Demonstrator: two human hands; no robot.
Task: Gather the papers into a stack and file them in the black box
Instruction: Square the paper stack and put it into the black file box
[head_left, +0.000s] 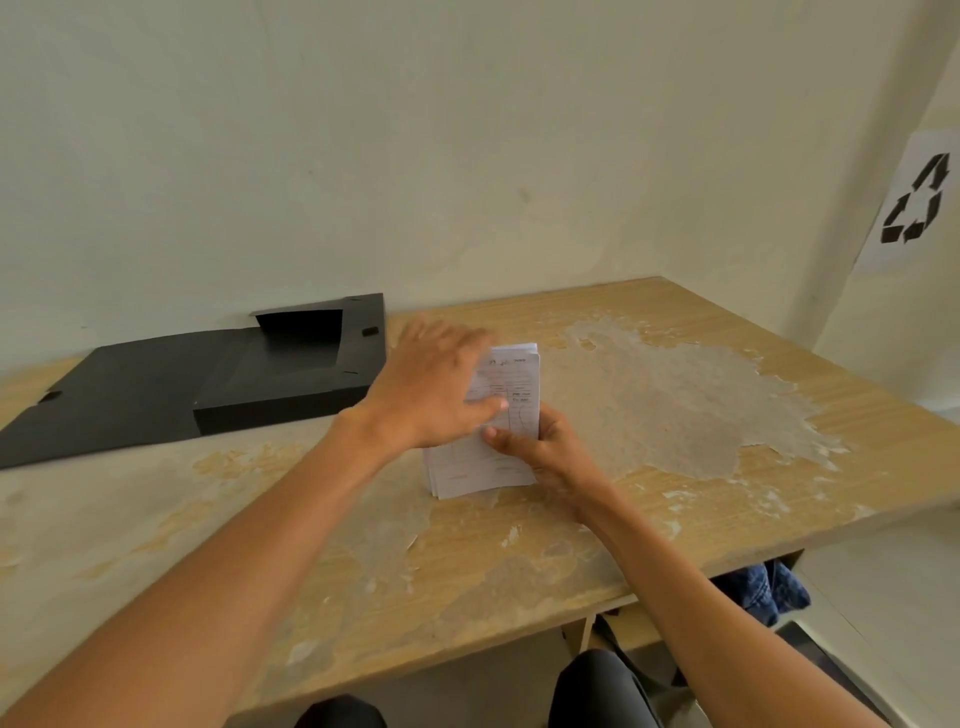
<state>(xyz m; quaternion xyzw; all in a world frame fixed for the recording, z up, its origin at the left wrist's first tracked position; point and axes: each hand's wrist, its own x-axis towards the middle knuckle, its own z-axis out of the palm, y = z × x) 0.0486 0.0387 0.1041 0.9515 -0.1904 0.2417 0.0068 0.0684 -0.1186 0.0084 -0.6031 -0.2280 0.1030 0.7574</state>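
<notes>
A stack of white printed papers (470, 470) stands on its lower edge on the wooden table (675, 415), near the middle. My right hand (540, 447) grips the stack from the right side, thumb on its front. My left hand (441, 384) lies flat against the stack's upper left part, its fingers blurred. The black box (280, 374) lies open at the back left of the table, its flat lid (98, 395) spread toward the left edge. The box looks empty inside.
The tabletop is worn, with large pale patches. A wall runs right behind the table. A paper with a recycling symbol (914, 202) hangs on the right wall. Blue cloth (769, 592) shows under the table at the right.
</notes>
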